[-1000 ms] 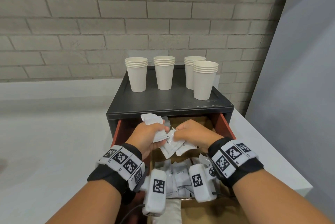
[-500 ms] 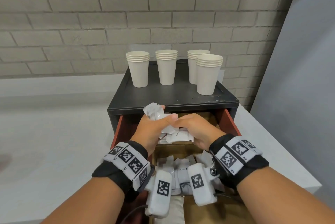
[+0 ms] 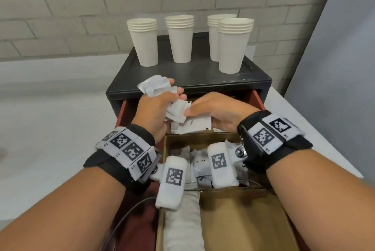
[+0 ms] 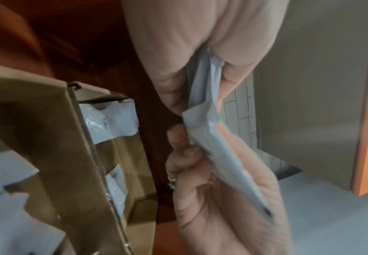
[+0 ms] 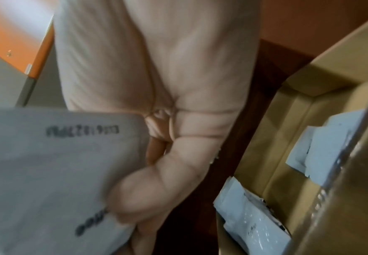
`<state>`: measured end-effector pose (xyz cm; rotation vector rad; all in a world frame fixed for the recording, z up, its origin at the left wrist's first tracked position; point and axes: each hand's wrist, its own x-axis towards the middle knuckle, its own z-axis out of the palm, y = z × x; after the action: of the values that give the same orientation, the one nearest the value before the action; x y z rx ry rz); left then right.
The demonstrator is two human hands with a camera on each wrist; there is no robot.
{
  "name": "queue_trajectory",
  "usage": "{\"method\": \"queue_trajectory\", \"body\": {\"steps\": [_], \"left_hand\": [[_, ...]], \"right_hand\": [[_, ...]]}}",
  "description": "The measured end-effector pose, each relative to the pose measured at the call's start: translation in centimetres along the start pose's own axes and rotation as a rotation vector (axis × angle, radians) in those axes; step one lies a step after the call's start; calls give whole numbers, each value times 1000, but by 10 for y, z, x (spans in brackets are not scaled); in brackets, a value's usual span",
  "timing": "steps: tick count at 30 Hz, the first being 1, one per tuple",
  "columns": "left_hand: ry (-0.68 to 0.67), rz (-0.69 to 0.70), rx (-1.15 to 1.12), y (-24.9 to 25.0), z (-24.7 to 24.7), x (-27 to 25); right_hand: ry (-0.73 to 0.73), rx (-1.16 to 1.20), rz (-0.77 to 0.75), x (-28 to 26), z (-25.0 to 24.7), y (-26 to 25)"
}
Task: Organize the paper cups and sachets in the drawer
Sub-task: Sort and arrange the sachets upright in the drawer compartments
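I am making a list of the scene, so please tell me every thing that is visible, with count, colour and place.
cup stacks: four, cream white, upright on the cabinet top.
cabinet: one, black, against the brick wall.
drawer: one, reddish brown, pulled open.
cardboard dividers: brown, count unclear, inside the drawer.
loose sachets: many, white, in the compartments.
held sachets: a bunch, white, in the hands.
left hand: grips a bunch.
right hand: pinches sachets.
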<state>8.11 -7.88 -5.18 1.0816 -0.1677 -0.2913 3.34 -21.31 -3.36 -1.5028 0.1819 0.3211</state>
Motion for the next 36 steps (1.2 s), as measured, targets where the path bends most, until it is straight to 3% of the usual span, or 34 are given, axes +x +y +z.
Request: {"method": "queue_trajectory", "body": {"steps": [6,19,27,36], "left_hand": [[40,-71,-8,-8,8,2],[146,-253,39,-6,-5,8],[121,-362,-26,-5,-8,11],[65,-380,-126,-4,-3,10]], "right_hand": [[193,-17,-102,10,-11,5],[189,-118,-193,17,-18,5],[185,-121,-231,18,-19,4],[171,-48,-218,21,-19,6]]}}
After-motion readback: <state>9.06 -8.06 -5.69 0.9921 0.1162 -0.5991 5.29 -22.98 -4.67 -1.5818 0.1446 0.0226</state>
